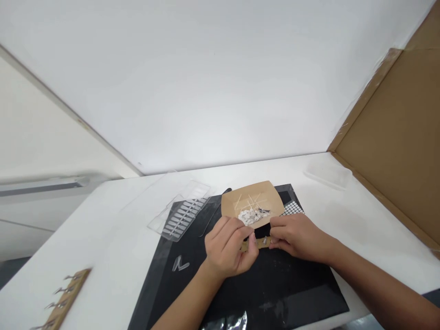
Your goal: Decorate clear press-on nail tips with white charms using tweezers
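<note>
My left hand (229, 245) is closed in a pinch, thumb against fingertips, in front of a brown paper tray (247, 195). Whatever sits in that pinch is too small to make out. My right hand (298, 236) has its fingers closed on the right end of a narrow wooden strip (261, 242), which lies between the two hands. A small metal clip (264, 240) shows on the strip; the left hand covers its other end. White scraps (252, 216) and thin sticks (253, 200) lie in the tray. Beneath everything is a black mat (271, 288).
A clear plastic case (182, 220) of nail tips lies open at the mat's left. Loose clear nail tips (180, 263) are nearby. Behind my right hand is a sheet of white dots (293, 208). Another wooden strip with clips (67, 298) is far left; a clear lid (328, 174) back right.
</note>
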Tool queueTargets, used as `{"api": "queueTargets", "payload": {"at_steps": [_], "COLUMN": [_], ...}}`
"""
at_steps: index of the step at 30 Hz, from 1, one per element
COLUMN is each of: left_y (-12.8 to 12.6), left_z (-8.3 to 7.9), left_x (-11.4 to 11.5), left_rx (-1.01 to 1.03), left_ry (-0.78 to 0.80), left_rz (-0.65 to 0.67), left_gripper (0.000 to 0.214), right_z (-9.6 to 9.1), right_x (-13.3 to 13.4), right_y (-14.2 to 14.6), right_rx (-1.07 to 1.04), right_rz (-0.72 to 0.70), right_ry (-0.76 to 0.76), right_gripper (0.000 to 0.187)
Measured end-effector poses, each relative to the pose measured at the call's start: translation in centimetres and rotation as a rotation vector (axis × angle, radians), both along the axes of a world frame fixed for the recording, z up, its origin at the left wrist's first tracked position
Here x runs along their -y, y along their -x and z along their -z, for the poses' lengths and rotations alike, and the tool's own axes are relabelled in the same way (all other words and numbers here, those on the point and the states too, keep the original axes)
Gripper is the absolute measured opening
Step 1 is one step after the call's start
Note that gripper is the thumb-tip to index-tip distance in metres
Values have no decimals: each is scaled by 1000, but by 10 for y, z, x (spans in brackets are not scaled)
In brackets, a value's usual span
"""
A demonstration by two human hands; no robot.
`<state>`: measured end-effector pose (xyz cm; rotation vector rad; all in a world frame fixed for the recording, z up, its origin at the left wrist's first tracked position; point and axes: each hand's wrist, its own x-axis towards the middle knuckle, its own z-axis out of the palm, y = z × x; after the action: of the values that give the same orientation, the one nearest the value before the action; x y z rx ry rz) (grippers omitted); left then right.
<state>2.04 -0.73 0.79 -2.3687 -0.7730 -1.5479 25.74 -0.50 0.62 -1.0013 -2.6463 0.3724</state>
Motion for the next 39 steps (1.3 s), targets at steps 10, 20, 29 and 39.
{"api": "queueTargets", "payload": {"at_steps": [10,20,29,39], "left_y": [5,7,6,6], "left_z": [4,3,4,5], "left_x": [-5,-3,-3,-3], "left_rx": [32,10,19,14], "left_ry": [16,8,3,4], "left_rz": [-39,-41,-49,-65], "left_gripper": [18,17,16,15], "right_z": [0,18,21,17], "right_x": [-1,4,5,9], "right_y": [-4,15,18,16], "right_rx": [-5,-205,-185,-215], "right_rz": [-58,43,58,59], "right_ry": [-61,-150,-126,-69], "right_gripper": [24,51,25,14]}}
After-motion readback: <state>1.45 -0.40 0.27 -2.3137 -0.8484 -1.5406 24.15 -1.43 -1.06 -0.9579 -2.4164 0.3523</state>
